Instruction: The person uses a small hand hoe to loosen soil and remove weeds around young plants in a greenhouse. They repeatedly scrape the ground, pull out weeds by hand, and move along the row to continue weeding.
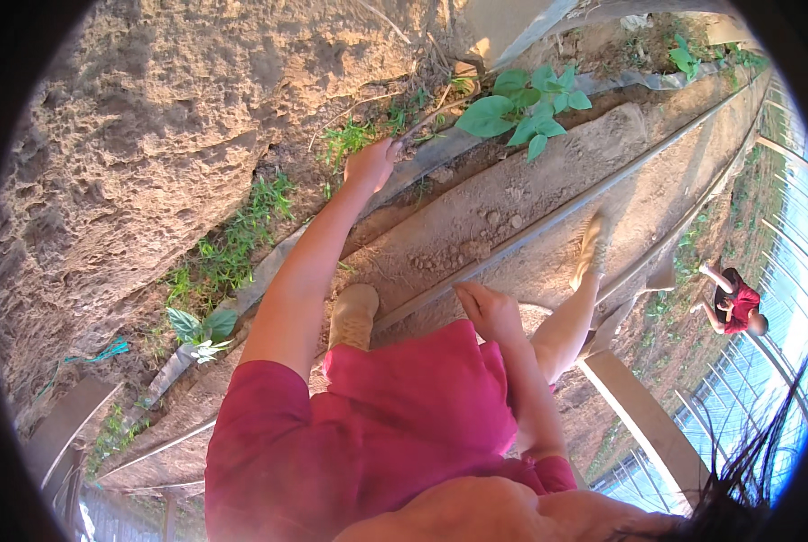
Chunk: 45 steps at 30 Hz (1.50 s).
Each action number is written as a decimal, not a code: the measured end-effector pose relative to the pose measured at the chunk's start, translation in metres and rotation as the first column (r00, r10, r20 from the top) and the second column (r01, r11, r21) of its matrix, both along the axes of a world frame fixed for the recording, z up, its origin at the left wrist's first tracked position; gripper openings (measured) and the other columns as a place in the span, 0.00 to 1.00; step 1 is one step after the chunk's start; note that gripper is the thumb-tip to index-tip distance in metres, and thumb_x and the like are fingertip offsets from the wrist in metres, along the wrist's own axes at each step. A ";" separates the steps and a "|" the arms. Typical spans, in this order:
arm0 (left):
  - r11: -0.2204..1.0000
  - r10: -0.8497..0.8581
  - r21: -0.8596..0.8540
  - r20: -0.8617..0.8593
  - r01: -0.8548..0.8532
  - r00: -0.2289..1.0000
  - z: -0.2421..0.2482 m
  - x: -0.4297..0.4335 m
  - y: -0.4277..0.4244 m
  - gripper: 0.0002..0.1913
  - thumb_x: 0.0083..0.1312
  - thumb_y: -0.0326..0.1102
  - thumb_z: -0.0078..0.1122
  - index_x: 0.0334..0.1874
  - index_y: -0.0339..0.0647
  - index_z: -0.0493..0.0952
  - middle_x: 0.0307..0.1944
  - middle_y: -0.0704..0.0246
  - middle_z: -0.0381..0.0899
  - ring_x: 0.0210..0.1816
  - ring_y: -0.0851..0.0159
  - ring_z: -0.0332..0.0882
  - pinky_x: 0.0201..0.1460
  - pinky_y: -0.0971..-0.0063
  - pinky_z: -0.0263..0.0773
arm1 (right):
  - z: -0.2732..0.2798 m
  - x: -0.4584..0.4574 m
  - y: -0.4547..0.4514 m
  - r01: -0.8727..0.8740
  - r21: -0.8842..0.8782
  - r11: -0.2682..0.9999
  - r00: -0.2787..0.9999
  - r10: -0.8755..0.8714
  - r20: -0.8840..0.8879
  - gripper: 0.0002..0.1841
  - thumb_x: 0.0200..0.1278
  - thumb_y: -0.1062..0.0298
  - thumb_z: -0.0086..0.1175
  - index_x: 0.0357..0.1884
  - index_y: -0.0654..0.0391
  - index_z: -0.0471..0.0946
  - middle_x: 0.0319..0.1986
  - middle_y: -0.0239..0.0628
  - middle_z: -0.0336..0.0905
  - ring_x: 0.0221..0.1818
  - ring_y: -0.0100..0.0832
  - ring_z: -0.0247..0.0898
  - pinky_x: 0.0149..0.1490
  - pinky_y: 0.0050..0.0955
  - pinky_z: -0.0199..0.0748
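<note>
My left hand (371,164) reaches forward to the weedy edge of the soil. Its fingers are closed around the near end of a thin brown stalk (434,120), which runs toward a broad-leaved green plant (529,108). Low grassy weeds (350,139) grow just beyond that hand. Close to my right knee, my right hand (493,311) is curled with nothing visible in it. Below the left hand lies a grey strip (417,162) along the soil edge, perhaps plastic film.
Rough bare soil (140,135) fills the upper left. A long narrow pipe (546,227) crosses the dirt path between my shoes (355,311). A smaller leafy plant (204,328) and blue-green string (99,350) are at left. Another person (739,305) is at far right, near a pale post (641,420).
</note>
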State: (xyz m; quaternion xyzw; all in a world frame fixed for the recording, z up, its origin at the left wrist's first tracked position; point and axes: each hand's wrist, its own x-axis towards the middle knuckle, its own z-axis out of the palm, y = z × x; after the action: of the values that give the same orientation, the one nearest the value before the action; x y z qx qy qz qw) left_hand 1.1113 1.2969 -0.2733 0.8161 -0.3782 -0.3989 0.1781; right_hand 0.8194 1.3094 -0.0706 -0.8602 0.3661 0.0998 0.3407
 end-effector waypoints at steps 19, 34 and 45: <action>0.985 -0.097 0.148 0.069 0.086 0.993 0.049 0.005 0.050 0.21 0.77 0.52 0.32 0.50 0.46 0.72 0.37 0.57 0.82 0.37 0.49 0.82 0.42 0.53 0.77 | 0.010 0.019 0.004 0.077 -0.004 0.997 0.992 -0.076 0.105 0.09 0.67 0.61 0.54 0.44 0.51 0.80 0.30 0.42 0.82 0.31 0.46 0.79 0.34 0.41 0.77; 0.989 0.071 0.103 0.327 -0.110 0.942 0.076 0.026 0.189 0.19 0.74 0.54 0.39 0.50 0.49 0.74 0.39 0.56 0.83 0.38 0.46 0.82 0.41 0.52 0.76 | 0.006 -0.019 0.018 0.074 0.085 0.994 0.995 -0.080 0.060 0.10 0.66 0.58 0.55 0.42 0.50 0.81 0.28 0.44 0.81 0.31 0.49 0.79 0.34 0.43 0.76; 0.989 -0.096 0.140 0.303 0.056 0.948 0.059 0.057 0.116 0.16 0.75 0.50 0.39 0.46 0.47 0.73 0.37 0.58 0.83 0.36 0.48 0.83 0.36 0.54 0.78 | 0.016 0.003 0.008 0.063 0.039 0.997 0.992 -0.067 0.104 0.09 0.66 0.60 0.55 0.41 0.50 0.81 0.26 0.44 0.81 0.29 0.49 0.78 0.33 0.44 0.75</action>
State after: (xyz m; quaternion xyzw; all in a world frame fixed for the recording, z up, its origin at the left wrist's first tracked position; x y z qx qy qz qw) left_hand 1.1687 1.4127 -0.2141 0.8630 -0.4060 -0.2968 0.0481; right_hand 0.8222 1.3176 -0.0545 -0.8456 0.3736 0.0499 0.3780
